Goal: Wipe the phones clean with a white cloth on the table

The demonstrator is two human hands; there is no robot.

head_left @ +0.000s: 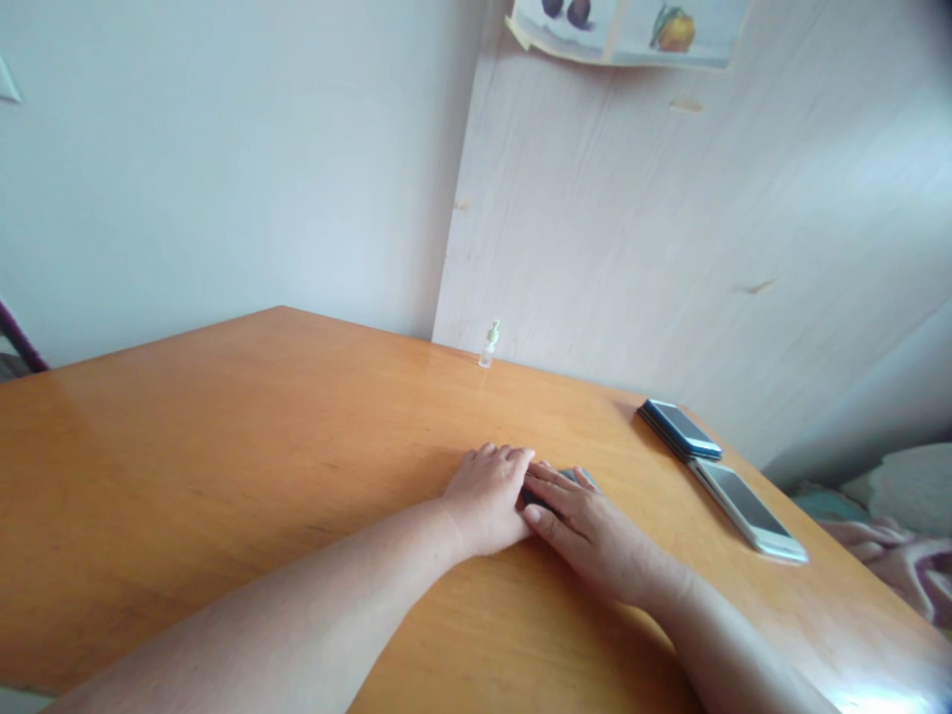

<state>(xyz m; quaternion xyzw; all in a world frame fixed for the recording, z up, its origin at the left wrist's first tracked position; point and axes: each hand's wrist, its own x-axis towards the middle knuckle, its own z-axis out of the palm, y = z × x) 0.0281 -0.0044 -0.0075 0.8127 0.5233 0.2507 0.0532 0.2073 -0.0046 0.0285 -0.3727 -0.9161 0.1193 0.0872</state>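
Right-hand grip (569, 511) lies palm down, fingers stretched out and thumb apart, over a dark flat object (532, 498); left-hand grip (491, 496) rests palm down just beside it, fingers slightly bent, and whether it holds anything cannot be told. Behind stand a pale wall (238, 149) and a whitish panel (632, 228). An orange-brown wooden surface (260, 446) spreads below, with rumpled fabric (892, 555) past its right edge. High on the panel hangs a sheet with pictured fruit (632, 40). Near the surface's right edge lie a white phone (751, 501) and, at its far end, a stack topped by a blue-edged phone (680, 428). The dark flat object sits on the surface, mostly hidden; it looks thin and probably light, its stiffness unclear, best taken by the greyish far edge. Smallest, a clear bottle (487, 349) with a pale green top stands upright by the panel.
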